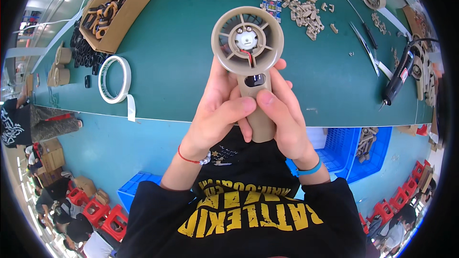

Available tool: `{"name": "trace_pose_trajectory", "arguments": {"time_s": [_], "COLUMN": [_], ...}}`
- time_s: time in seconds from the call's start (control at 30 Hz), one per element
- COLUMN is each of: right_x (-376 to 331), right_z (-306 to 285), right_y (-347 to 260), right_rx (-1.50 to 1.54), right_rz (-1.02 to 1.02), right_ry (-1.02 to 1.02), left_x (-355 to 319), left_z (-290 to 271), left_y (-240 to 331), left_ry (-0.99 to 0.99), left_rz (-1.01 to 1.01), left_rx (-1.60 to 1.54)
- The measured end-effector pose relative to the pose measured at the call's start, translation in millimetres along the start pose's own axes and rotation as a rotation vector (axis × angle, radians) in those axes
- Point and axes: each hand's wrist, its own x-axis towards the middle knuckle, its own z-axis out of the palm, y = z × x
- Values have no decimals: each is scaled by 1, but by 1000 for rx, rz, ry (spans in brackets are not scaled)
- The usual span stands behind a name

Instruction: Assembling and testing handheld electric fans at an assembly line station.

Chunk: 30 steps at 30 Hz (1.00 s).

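A beige handheld fan (262, 125) is held upright between my two hands, above the front edge of the table. Its round head faces up, with a white motor and a red wire showing in the middle of the spokes. Just below the head, a dark oval window sits in the handle. My left hand (221, 107) wraps the handle from the left, thumb pressed below the window. From the other side my right hand (285, 114) grips the same handle, its thumb beside the window and its fingers behind, partly hidden.
On the green table (177, 43) are a carton of black and orange parts (114, 12), a tape roll (114, 80), small circuit boards (271, 5), a pile of beige pieces (306, 14), tweezers (365, 48) and an electric screwdriver (399, 76). Blue crates (351, 153) stand below the right edge.
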Motion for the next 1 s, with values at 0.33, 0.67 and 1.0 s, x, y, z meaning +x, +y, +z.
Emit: {"name": "trace_pose_trajectory", "arguments": {"time_s": [0.33,0.67,1.0], "right_x": [0,1,1], "right_z": [-5,-7,-5], "right_y": [6,6,5], "right_rx": [67,15,48], "right_rz": [-51,-63,-37], "right_ry": [-91,-120,-92], "left_x": [-2,-2,-3], "left_z": [2,-1,0], "left_y": [-1,0,1], "left_ry": [42,78,53], "left_rz": [7,-11,2], "left_rx": [19,72,30]}}
